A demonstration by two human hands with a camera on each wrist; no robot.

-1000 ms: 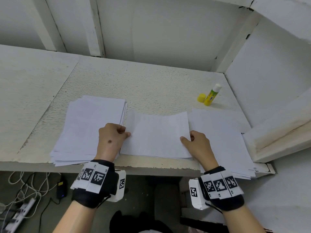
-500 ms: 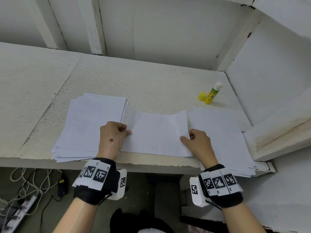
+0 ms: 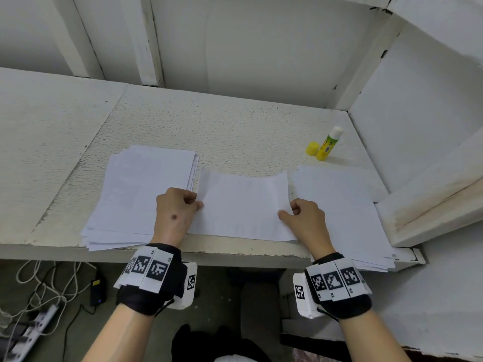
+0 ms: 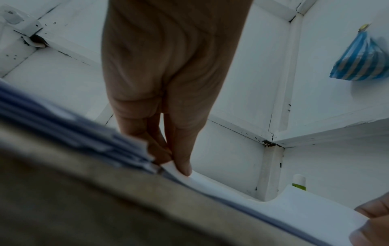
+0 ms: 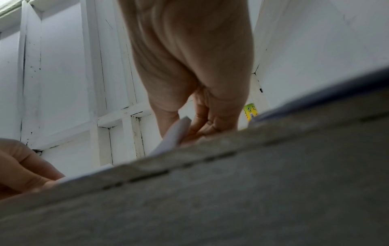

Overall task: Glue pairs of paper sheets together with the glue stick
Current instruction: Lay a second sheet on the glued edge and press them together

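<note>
A white paper sheet (image 3: 243, 207) lies in the middle of the table (image 3: 235, 131), its two side edges lifted and its far edge sagging. My left hand (image 3: 194, 203) pinches its left edge between thumb and fingers; the left wrist view shows the left hand (image 4: 179, 166) with the thumb on top of the sheet (image 4: 273, 206). My right hand (image 3: 286, 211) pinches the right edge, seen curled up in the right wrist view as the sheet (image 5: 174, 133). An uncapped glue stick (image 3: 328, 147) stands at the back right, its yellow cap (image 3: 312, 148) beside it.
A thick stack of sheets (image 3: 141, 194) lies left of the held sheet, and another pile (image 3: 347, 215) lies on the right, reaching the table's front edge. A white angled board (image 3: 428, 205) borders the right side. Cables and a power strip (image 3: 34, 322) lie on the floor.
Both hands have raised the side edges of the middle sheet, so it now bows with its far edge sagging. The hands stay at about the same spots.
</note>
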